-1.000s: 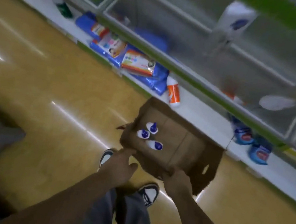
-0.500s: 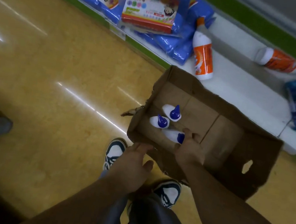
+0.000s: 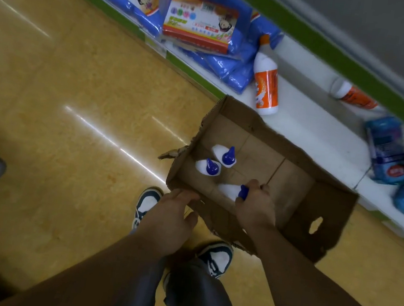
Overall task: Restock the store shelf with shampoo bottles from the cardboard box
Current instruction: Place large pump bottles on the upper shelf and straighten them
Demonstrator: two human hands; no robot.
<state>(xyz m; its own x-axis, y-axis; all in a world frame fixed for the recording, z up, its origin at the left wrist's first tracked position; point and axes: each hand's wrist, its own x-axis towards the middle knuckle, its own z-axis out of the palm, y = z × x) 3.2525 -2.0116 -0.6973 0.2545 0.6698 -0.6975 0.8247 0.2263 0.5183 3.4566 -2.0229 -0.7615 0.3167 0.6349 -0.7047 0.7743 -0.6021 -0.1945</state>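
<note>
**In the cardboard box (image 3: 328, 215): three bottles left**

At the box's near wall, the right hand (image 3: 255, 208) curls round a white, blue-capped shampoo bottle (image 3: 228, 191) near its cap; the bottle is not yet lifted out. Two more bottles (image 3: 216, 160) sit toward the left end. The left hand (image 3: 169, 218), fingers loosely straight, touches the near rim. No such bottles show on the bottom shelf (image 3: 315, 126), so three likely remain to place.

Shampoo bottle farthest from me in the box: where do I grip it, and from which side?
Probably the white shoulder under the blue cap of the farthest bottle, from above through the cardboard box's open top. It stands cap-up, and the pointed cap could slip. Reach in from its right, where the floor is bare; the wall and second bottle crowd its left.
</note>
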